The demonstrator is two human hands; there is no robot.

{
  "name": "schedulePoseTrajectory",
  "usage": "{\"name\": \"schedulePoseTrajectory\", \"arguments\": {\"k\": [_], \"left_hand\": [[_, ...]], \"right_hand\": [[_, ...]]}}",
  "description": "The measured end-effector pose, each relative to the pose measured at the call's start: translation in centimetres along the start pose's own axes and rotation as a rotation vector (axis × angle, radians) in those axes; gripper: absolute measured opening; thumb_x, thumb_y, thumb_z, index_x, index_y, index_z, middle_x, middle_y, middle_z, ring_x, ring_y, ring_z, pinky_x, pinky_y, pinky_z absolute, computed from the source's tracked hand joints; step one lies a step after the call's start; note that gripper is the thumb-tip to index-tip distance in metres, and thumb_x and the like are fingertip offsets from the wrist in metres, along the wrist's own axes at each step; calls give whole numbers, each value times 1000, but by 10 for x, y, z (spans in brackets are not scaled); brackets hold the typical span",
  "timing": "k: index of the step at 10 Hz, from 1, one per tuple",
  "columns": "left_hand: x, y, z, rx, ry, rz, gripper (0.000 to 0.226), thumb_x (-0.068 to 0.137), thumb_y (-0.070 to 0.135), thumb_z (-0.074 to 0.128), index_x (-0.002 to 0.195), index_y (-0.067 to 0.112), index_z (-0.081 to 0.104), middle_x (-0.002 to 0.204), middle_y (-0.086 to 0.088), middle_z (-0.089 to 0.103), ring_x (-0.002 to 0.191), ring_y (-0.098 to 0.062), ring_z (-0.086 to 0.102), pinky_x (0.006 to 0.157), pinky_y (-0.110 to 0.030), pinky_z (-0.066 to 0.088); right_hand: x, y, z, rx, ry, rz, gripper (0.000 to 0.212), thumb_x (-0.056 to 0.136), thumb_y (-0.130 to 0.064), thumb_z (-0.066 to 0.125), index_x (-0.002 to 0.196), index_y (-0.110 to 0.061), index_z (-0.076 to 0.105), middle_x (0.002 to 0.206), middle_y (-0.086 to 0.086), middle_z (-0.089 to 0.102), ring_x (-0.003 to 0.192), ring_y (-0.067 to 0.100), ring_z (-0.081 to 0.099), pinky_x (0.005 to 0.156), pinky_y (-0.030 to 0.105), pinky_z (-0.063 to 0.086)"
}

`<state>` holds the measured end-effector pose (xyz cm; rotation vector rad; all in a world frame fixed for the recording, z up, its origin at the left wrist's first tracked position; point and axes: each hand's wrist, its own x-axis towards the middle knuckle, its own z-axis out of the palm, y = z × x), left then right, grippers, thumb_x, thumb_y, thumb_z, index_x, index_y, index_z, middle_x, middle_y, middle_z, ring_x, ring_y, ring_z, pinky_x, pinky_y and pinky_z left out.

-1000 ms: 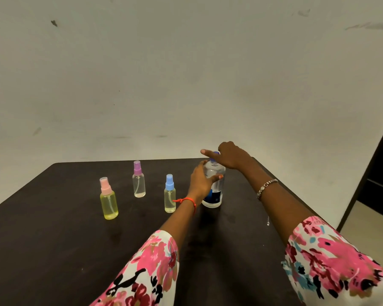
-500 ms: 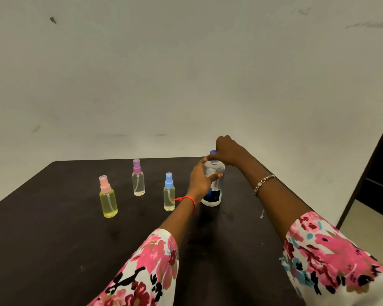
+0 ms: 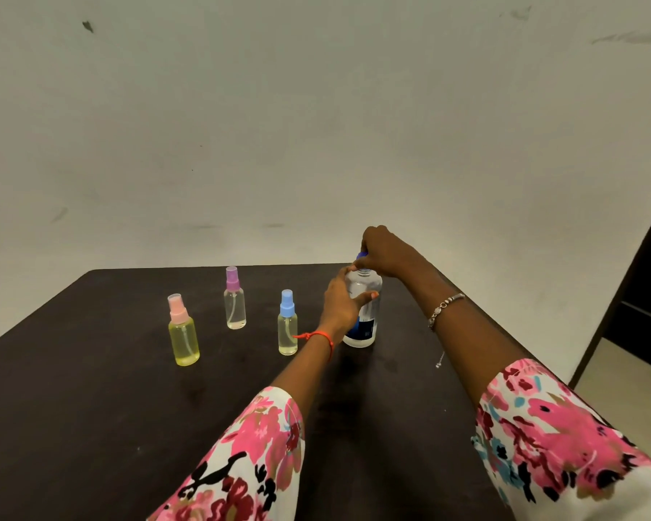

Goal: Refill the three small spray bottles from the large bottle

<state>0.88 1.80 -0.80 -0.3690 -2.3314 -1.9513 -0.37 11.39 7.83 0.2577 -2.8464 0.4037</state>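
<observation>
From my feed, the large clear bottle [image 3: 367,295] stands upright on the dark table [image 3: 91,408], right of centre in the frame. The left hand [image 3: 339,307] wraps around its body, thumb across the front. The right hand [image 3: 386,253] sits over the top, fingers curled down and pinching the blue cap [image 3: 361,254]. I cannot tell whether the cap is loose. Left of the large bottle, three small spray bottles stand apart from each other: the blue-capped one [image 3: 287,325] nearest, the purple-capped one [image 3: 235,300] farther back, and the pink-capped one [image 3: 183,332], holding yellow liquid, at the far left.
</observation>
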Motion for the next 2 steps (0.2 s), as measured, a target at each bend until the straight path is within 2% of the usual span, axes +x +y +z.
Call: {"name": "schedulePoseTrajectory", "arguments": {"k": [1,2], "left_hand": [[-3,6,-1,28,-16,17,57,79,11,67,130,13,41,134,-10,47,123,-26,44,96,-27,36],[-8,12,-2,61,-88,36,67,77,10,70,133,10,32,136,-10,43,126,-27,41,90,-21,33]], "right_hand": [[-1,-4,1,-45,1,16,33,82,-17,65,104,3,50,113,21,50,84,29,50,69,31,36],[-5,-6,6,-103,-24,35,40,84,-27,65,105,3,49,116,22,50,89,31,52,70,32,36]]}}
